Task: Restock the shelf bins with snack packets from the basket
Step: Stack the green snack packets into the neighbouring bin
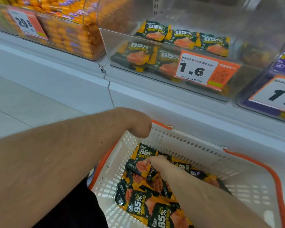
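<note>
Glossy foil, black and orange, covers the snack packets point(148, 193) heaped in the white basket point(247, 176) at the lower centre of the frame. We judge them light, thin and pliable, with slick faces that slide over one another, so a pinch at a crimped edge or corner should hold better than a press on the flat face, and several could be gathered at once without harm. Our right hand point(156, 163) reaches down into the basket from the lower right, forearm stretched along the pile, its fingers curled onto one upturned packet point(141, 159) that stands tilted against the basket's far left wall; it seems to pinch that packet's right edge, though the fingertips are partly hidden. Our left hand point(136, 125) sits at the centre of the frame over the basket's orange rim, wrist bent sharply downward, the forearm crossing from the lower left; its fingers are tucked out of sight, so we cannot tell whether they grip the rim or handle or hang loose. The clear shelf bin point(237, 46) in the upper centre, behind the 1.6 price tag point(197, 68), holds only a few matching packets, with plenty of room left.
</note>
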`<act>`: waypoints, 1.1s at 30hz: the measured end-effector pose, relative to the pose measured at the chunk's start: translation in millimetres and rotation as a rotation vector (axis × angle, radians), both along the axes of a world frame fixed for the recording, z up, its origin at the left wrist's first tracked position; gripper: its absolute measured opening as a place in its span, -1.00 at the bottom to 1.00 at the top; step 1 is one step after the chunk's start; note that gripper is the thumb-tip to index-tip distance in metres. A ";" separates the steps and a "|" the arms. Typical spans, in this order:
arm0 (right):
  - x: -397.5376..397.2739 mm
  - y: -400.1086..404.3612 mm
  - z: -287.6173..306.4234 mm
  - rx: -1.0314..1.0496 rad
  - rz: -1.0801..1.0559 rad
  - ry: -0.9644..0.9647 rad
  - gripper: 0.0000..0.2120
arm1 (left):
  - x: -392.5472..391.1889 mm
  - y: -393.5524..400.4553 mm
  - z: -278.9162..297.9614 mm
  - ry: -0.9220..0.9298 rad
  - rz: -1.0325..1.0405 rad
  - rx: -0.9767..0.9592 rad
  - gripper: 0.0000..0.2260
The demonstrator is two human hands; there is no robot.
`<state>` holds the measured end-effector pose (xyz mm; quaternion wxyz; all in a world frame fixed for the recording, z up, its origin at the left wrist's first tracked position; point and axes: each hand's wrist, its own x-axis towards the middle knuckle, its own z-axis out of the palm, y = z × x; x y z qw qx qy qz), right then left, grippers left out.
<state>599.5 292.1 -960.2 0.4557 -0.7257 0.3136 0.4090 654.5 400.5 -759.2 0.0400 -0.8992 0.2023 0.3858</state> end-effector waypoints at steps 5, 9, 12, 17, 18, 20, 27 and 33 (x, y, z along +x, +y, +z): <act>5.4 23.0 -6.8 -0.201 0.011 -0.091 -0.42 | 1.3 1.5 1.9 -0.001 0.015 -0.009 -0.64; 0.4 27.7 -8.5 -0.138 -0.125 -0.169 -0.41 | 3.7 4.3 3.9 -0.008 0.039 -0.035 -0.67; -4.1 24.9 2.2 -0.163 -0.127 -0.312 -0.67 | 3.8 4.6 8.3 -0.030 0.055 -0.065 -0.67; -7.1 3.3 43.4 -0.106 0.000 -0.535 -0.89 | 4.7 3.1 18.3 -0.146 0.083 -0.111 -0.69; -8.1 -2.8 55.8 -0.099 0.023 -0.575 -0.89 | 5.6 2.5 21.9 -0.185 0.092 -0.129 -0.69; -10.0 -15.2 86.9 -0.185 0.134 -0.701 -0.85 | 7.7 1.1 30.6 -0.258 0.120 -0.151 -0.66; -12.2 -42.7 189.4 -0.189 0.123 -1.076 -0.55 | 4.0 11.1 76.1 -0.209 0.284 -0.288 -0.51; -9.6 -52.6 259.9 -0.128 0.114 -1.335 -0.52 | 7.1 34.4 112.4 -0.024 0.657 -1.078 -0.67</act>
